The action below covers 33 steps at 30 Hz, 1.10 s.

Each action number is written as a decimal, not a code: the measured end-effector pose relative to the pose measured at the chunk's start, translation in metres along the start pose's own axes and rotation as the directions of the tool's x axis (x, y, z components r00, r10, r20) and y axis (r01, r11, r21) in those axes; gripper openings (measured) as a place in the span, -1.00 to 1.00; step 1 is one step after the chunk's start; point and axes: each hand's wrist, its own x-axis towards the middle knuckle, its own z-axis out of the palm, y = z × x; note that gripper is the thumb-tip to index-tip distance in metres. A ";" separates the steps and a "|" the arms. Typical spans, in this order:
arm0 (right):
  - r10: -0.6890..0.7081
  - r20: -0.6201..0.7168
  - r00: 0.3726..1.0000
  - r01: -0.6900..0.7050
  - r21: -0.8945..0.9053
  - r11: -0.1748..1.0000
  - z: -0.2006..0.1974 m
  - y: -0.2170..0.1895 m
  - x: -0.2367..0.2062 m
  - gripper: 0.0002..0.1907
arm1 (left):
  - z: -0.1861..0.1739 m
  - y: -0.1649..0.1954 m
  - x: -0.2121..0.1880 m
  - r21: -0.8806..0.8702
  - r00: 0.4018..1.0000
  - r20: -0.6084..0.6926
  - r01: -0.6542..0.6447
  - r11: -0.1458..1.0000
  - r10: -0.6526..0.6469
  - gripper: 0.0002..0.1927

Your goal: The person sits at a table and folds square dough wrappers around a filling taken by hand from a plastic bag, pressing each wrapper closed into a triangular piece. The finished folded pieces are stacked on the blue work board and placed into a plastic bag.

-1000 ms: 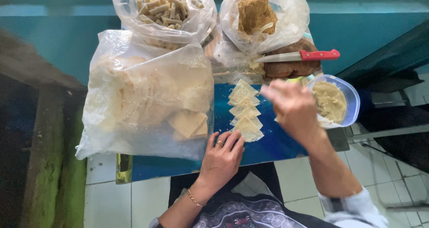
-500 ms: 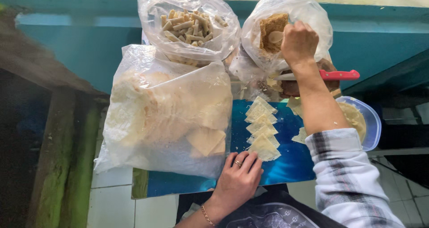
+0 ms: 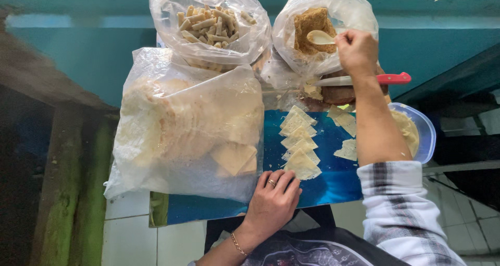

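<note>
3 clear plastic bags on/behind a blue board point(image 3: 333, 188), biggest first. Bag 1, large bag point(image 3: 187, 125), lies at left over the board's left part, full of pale flat square wrappers; too many to count. Bag 2, top centre point(image 3: 211, 23), holds short rolled sticks, lots, can't count. Bag 3, top right point(image 3: 325, 29), holds 1 brown crumbly lump of filling point(image 3: 311, 23).

1 round clear tub point(image 3: 416, 133) at right edge of board, pale stuff inside, partly hidden by the right forearm.

1 knife point(image 3: 364, 80), red handle, lies across a brown round thing just below bag 3, blade pointing left.

Wrappers on board: 1 overlapping column of wrappers point(image 3: 298, 143), approx 5 to 6, running top to bottom mid-board; 2 more loose ones point(image 3: 345, 135) to its right, beside the arm.

1 pale spoon point(image 3: 320, 36), bowl end inside bag 3 against the filling.

Hands: right hand point(image 3: 357, 52) clenched round the spoon handle at bag 3's mouth. Left hand point(image 3: 273, 203) flat, fingers loose, holding nothing, fingertips at the lowest wrapper of the column; 1 ring, 1 thin bracelet at wrist.
</note>
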 end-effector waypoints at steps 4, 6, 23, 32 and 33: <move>-0.353 -0.010 0.935 0.315 -0.431 0.846 0.036 -0.015 0.001 -0.85 | 0.000 0.002 0.002 0.026 1.000 -0.009 -0.013 1.000 0.013 -0.75; -0.324 0.130 0.937 0.343 -0.515 0.786 0.054 -0.022 0.005 -0.85 | -0.001 0.002 0.001 0.026 1.000 -0.013 -0.011 1.000 0.011 -0.76; 0.142 0.222 0.965 -0.240 0.519 0.821 -0.049 -0.022 -0.059 -0.83 | -0.007 0.000 0.001 -0.240 0.990 -0.127 0.030 0.970 -0.062 -0.79; 0.121 0.460 0.880 -0.347 0.445 0.826 -0.102 -0.039 -0.234 -0.83 | -0.016 -0.007 0.008 -0.105 0.983 -0.132 0.117 0.988 -0.130 -0.78; 0.103 0.437 0.893 -0.303 0.417 0.857 -0.105 -0.041 -0.246 -0.84 | -0.014 -0.008 0.011 -0.077 0.986 -0.124 0.101 0.992 -0.110 -0.78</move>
